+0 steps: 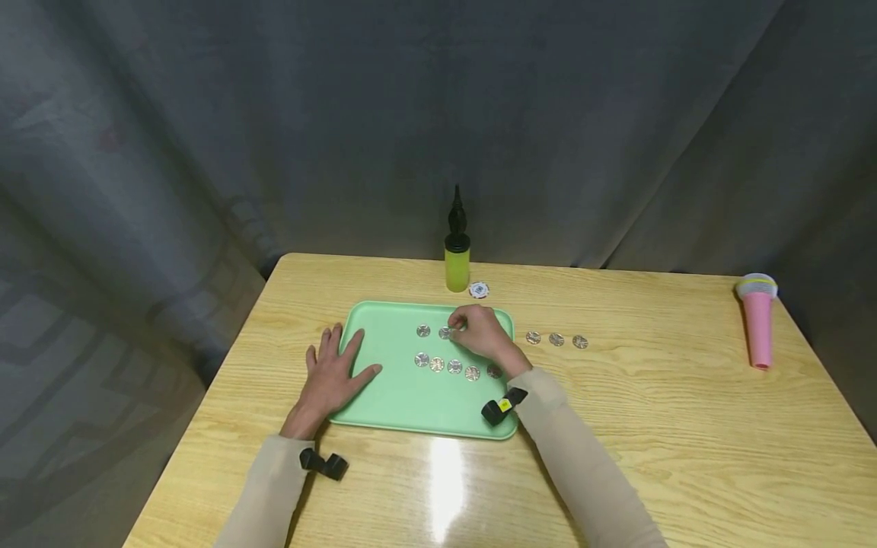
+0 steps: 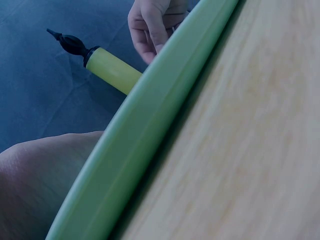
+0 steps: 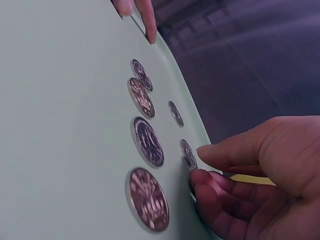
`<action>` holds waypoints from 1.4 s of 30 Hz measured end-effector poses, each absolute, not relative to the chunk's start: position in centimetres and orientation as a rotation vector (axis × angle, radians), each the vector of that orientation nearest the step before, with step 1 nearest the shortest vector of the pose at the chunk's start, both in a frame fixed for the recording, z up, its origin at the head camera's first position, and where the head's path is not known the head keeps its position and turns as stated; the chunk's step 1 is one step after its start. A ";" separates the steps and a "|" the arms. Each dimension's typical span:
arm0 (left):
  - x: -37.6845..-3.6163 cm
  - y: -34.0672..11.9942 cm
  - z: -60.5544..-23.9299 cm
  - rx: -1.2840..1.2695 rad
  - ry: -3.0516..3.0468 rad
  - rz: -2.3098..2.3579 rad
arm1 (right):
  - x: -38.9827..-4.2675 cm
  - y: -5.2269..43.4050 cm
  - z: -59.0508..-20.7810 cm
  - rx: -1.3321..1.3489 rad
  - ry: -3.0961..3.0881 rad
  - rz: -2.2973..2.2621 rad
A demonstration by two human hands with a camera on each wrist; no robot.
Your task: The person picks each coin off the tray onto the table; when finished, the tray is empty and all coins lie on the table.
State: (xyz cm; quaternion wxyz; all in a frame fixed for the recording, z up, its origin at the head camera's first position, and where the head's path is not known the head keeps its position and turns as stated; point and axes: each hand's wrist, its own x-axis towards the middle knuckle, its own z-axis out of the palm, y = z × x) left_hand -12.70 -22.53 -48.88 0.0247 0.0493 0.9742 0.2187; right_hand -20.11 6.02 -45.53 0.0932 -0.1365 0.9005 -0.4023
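A mint-green tray [image 1: 397,403] lies on the table with silver-coloured coins on it in two rows. The front row has several coins, among them one coin [image 1: 454,367] near the middle. In the back row a lone coin [image 1: 423,330] sits left of another coin [image 1: 444,332], whose edge my right hand [image 1: 479,332] pinches between thumb and curled fingers. The right wrist view shows that coin [image 3: 188,154] at the fingertips, against the tray surface. My left hand [image 1: 332,380] rests with spread fingers over the tray's left rim.
Three more coins [image 1: 556,339] lie in a line on the table right of the tray. Behind it stand a yellow-green hand pump [image 1: 457,266] with a black nozzle and a white poker chip [image 1: 479,290]. A pink toy microphone [image 1: 758,327] lies at the far right.
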 end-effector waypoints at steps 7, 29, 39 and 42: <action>-12.7 -22.6 -48.9 0.148 3.009 0.681 | -20.2 4.8 -45.4 -0.424 2.696 -1.174; -12.7 -22.5 -48.8 0.145 3.006 0.680 | -19.9 3.1 -45.6 -0.372 2.848 -0.967; -12.7 -22.5 -48.8 0.147 3.006 0.690 | -19.5 2.9 -45.3 -0.355 2.921 -0.909; -12.7 -22.5 -48.8 0.143 3.008 0.684 | -19.6 2.8 -45.3 -0.330 2.934 -0.917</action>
